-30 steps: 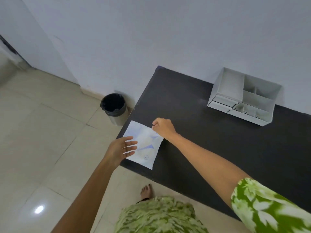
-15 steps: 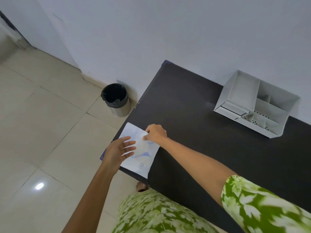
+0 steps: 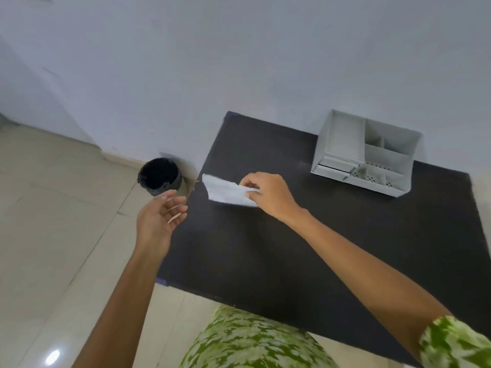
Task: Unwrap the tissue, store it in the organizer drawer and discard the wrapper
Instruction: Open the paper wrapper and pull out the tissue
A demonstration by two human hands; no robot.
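A flat white tissue pack (image 3: 225,192) in its wrapper is lifted just above the dark table (image 3: 305,243), tilted, near the table's left edge. My right hand (image 3: 268,193) pinches the pack's right end. My left hand (image 3: 162,216) hovers open, palm up, off the table's left edge, a short way left of the pack and not touching it. The white organizer (image 3: 364,155) stands at the table's back right against the wall, with a small shut drawer at its lower left.
A black bin (image 3: 159,176) with a dark liner stands on the tiled floor (image 3: 53,235) beside the table's back left corner, by the wall. My green patterned clothing shows at the bottom edge.
My right hand has lifted the tissue pack off the table's left edge and carried it toward the back. My left hand has let go of it and now hovers open.
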